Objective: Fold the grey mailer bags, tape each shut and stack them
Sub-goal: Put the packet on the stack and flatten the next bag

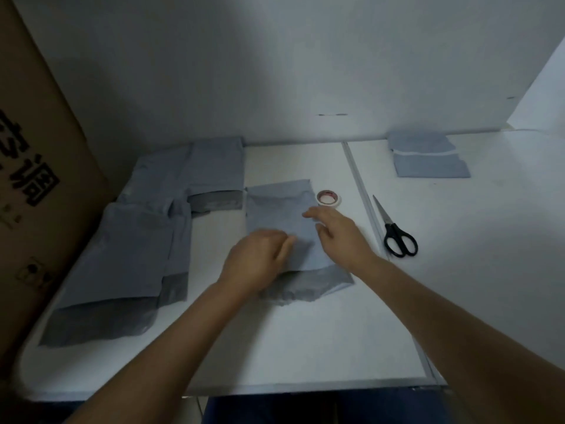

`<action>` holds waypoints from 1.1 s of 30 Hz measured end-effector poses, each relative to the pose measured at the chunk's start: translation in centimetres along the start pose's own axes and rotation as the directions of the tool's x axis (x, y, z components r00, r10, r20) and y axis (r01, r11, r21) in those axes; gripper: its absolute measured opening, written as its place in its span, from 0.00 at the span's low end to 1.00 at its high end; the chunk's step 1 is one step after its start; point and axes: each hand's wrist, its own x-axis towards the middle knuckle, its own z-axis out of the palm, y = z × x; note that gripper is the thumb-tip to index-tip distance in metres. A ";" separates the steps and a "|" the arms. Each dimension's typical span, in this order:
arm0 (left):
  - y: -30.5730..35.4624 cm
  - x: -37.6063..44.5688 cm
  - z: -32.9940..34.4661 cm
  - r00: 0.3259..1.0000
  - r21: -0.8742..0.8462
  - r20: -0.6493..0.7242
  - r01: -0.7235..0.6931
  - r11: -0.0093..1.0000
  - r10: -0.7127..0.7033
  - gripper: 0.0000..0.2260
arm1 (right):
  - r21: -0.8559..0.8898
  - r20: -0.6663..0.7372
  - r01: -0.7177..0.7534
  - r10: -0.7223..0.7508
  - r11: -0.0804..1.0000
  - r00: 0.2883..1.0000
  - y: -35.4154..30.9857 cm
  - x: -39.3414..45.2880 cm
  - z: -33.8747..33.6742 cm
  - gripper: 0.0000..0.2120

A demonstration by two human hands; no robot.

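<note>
Head view — left hand, right hand on grey mailer bag, tape roll beside

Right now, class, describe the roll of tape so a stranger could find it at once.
Start at the white table and find the grey mailer bag under both hands. The roll of tape lies just beyond its far right corner. It is the only small ring, white with a reddish core.

Only print around was big black Chinese characters on the cardboard box, couldn't make them out.

White wall, white table (dim light), cardboard box
</note>
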 end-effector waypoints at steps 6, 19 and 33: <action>-4.1 -0.7 4.0 0.943 0.172 0.317 0.047 0.984 -0.101 0.25 | -0.464 0.329 0.124 0.041 0.877 0.943 0.2 -3.7 2.3 0.39; -2.3 -0.2 2.2 0.989 0.088 0.131 -0.075 0.993 0.063 0.29 | -0.369 0.140 -0.025 0.083 0.929 0.987 -2.8 -3.7 2.3 0.19; -2.7 -2.3 1.7 0.971 -0.248 0.123 -0.170 0.954 0.205 0.22 | -0.151 -0.046 -0.130 0.125 0.980 0.991 -0.6 -5.4 2.1 0.13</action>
